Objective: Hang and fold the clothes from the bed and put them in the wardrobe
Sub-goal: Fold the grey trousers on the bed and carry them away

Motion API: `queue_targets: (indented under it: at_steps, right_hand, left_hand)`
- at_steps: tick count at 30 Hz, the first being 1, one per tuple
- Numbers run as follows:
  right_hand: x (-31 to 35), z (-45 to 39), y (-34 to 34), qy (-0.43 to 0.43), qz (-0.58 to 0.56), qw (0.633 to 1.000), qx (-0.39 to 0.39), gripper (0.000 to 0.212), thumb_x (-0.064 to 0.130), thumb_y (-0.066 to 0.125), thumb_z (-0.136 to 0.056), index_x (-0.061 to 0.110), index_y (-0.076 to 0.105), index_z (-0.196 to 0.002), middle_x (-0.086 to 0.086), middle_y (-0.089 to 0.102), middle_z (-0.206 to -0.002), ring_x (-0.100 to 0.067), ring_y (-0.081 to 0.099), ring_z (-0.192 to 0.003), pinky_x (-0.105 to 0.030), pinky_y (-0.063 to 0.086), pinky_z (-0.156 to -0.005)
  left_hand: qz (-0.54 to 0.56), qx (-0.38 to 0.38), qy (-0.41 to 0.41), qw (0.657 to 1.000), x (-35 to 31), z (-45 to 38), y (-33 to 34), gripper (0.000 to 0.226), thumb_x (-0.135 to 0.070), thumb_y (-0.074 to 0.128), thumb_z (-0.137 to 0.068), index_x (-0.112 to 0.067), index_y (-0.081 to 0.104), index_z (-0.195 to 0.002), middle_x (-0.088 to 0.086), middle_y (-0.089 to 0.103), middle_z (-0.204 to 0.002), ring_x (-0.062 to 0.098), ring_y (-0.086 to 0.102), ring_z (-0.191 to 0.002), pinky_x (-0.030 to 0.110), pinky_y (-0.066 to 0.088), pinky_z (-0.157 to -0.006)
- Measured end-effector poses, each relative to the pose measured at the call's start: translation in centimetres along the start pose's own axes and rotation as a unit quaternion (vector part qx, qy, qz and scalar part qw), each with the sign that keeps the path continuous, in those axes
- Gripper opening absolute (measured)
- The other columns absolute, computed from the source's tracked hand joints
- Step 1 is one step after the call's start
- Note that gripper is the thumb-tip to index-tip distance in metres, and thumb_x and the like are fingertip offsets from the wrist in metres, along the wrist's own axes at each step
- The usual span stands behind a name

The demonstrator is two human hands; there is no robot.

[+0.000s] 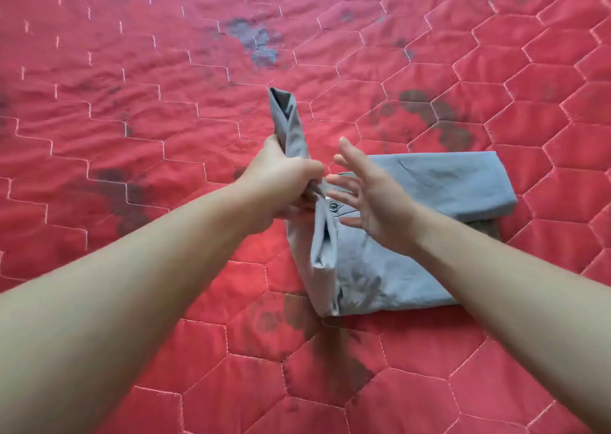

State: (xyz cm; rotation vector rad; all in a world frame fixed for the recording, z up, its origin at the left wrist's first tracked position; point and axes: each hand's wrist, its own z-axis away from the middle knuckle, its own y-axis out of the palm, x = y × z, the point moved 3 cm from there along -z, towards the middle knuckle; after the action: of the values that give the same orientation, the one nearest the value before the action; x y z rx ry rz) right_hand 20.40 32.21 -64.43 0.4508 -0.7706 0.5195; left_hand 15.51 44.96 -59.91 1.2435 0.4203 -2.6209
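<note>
A grey buttoned garment (429, 251) lies partly folded on the red quilted bed (132, 103), right of centre. My left hand (281, 182) grips its left edge in a fist and lifts that part, so a strip of grey cloth stands up above the fist. Just to the right, my right hand (367, 195) hovers over the garment with fingers spread and holds nothing. A small button shows on the cloth between the two hands.
The red quilt with hexagon stitching and dark worn patches fills the whole view. No wardrobe, hanger or other clothes are in sight.
</note>
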Motion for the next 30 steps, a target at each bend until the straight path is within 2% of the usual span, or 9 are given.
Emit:
queue_targets:
  at_steps: [4, 9, 12, 15, 18, 21, 23, 27, 30]
  right_hand:
    - [2.0, 2.3, -3.9, 0.028, -0.087, 0.989, 0.114, 0.047, 0.062, 0.049, -0.087, 0.017, 0.061, -0.078, 0.0, 0.053, -0.057, -0.014, 0.053, -0.051, -0.027, 0.043, -0.052]
    - [2.7, 3.5, -10.5, 0.055, -0.066, 0.996, 0.027, 0.034, 0.025, 0.045, -0.092, 0.008, 0.05, -0.062, -0.012, 0.038, -0.049, -0.024, 0.038, -0.042, -0.027, 0.035, -0.045]
    - [2.3, 3.5, -15.5, 0.084, -0.082, 0.993, -0.024, 0.03, 0.023, 0.043, -0.085, -0.003, 0.056, -0.077, -0.023, 0.048, -0.064, -0.033, 0.05, -0.055, -0.033, 0.046, -0.058]
    - [0.3, 3.1, -20.1, 0.099, -0.123, 0.983, -0.098, 0.028, 0.019, 0.044, -0.087, 0.003, 0.067, -0.092, -0.017, 0.069, -0.082, -0.026, 0.067, -0.067, -0.029, 0.058, -0.063]
    - [-3.1, 2.5, -23.7, 0.099, 0.082, 0.961, -0.246, 0.015, 0.019, 0.058, -0.09, 0.01, 0.068, -0.094, -0.011, 0.067, -0.089, -0.02, 0.064, -0.073, -0.027, 0.047, -0.067]
    - [-4.6, 1.8, -24.5, 0.043, 0.213, 0.925, -0.311, 0.016, 0.023, 0.058, -0.09, 0.015, 0.069, -0.081, 0.002, 0.065, -0.072, -0.011, 0.061, -0.059, -0.021, 0.042, -0.05]
    - [-4.8, 1.6, -24.4, 0.011, 0.274, 0.901, -0.337, 0.025, 0.025, 0.053, -0.09, 0.012, 0.061, -0.071, 0.001, 0.061, -0.067, -0.018, 0.055, -0.062, -0.028, 0.037, -0.05]
    - [-4.8, 1.3, -24.5, 0.021, 0.351, 0.873, -0.337, 0.026, 0.028, 0.045, -0.093, 0.012, 0.055, -0.075, -0.009, 0.063, -0.083, -0.03, 0.056, -0.08, -0.033, 0.032, -0.062]
    - [-4.5, 1.0, -24.2, 0.045, 0.358, 0.876, -0.32, 0.037, 0.043, 0.04, -0.096, 0.012, 0.056, -0.082, -0.011, 0.062, -0.096, -0.035, 0.058, -0.098, -0.034, 0.034, -0.071]
  left_hand:
    - [-0.081, -0.004, 0.039, 0.996, -2.0, -0.3, 7.9, 0.048, -0.011, 0.06, -0.079, -0.014, 0.038, -0.122, 0.009, 0.065, -0.082, 0.02, 0.068, -0.05, 0.032, 0.054, -0.041]
    - [-0.081, 0.11, 0.056, 0.989, -2.8, -0.4, 14.9, 0.09, -0.01, 0.068, -0.076, -0.028, 0.019, -0.149, 0.0, 0.066, -0.071, 0.011, 0.069, -0.055, 0.029, 0.057, -0.049]
    - [-0.005, 0.131, 0.121, 0.984, -2.6, -0.1, 15.8, 0.068, -0.013, 0.066, -0.073, -0.027, 0.048, -0.137, -0.009, 0.068, -0.073, 0.011, 0.067, -0.066, 0.03, 0.055, -0.058]
    - [-0.034, -0.043, 0.216, 0.975, -0.9, -0.7, 14.0, 0.036, -0.012, 0.056, -0.074, -0.036, 0.068, -0.097, -0.01, 0.066, -0.072, 0.007, 0.057, -0.06, 0.022, 0.046, -0.053]
    - [-0.115, -0.136, 0.13, 0.975, 3.2, -1.9, 12.4, 0.038, -0.013, 0.058, -0.082, -0.034, 0.061, -0.114, -0.003, 0.06, -0.107, 0.01, 0.059, -0.093, 0.032, 0.051, -0.082]
    - [-0.22, -0.171, 0.053, 0.959, 6.9, -2.8, 11.6, 0.058, -0.033, 0.065, -0.085, -0.032, 0.042, -0.138, 0.003, 0.042, -0.134, 0.021, 0.042, -0.125, 0.039, 0.031, -0.111]
    - [-0.148, -0.161, 0.017, 0.976, 8.4, -3.0, 11.5, 0.065, -0.042, 0.067, -0.084, -0.032, 0.036, -0.14, 0.002, 0.045, -0.134, 0.018, 0.047, -0.12, 0.038, 0.036, -0.108]
    - [-0.015, -0.133, -0.067, 0.989, 10.3, -3.0, 11.9, 0.061, -0.057, 0.068, -0.079, -0.027, 0.047, -0.128, -0.015, 0.06, -0.107, -0.005, 0.055, -0.09, 0.02, 0.043, -0.072]
    - [0.016, -0.152, -0.107, 0.982, 11.0, -3.3, 12.1, 0.061, -0.061, 0.07, -0.074, -0.023, 0.054, -0.12, -0.015, 0.062, -0.101, 0.0, 0.058, -0.087, 0.021, 0.043, -0.068]
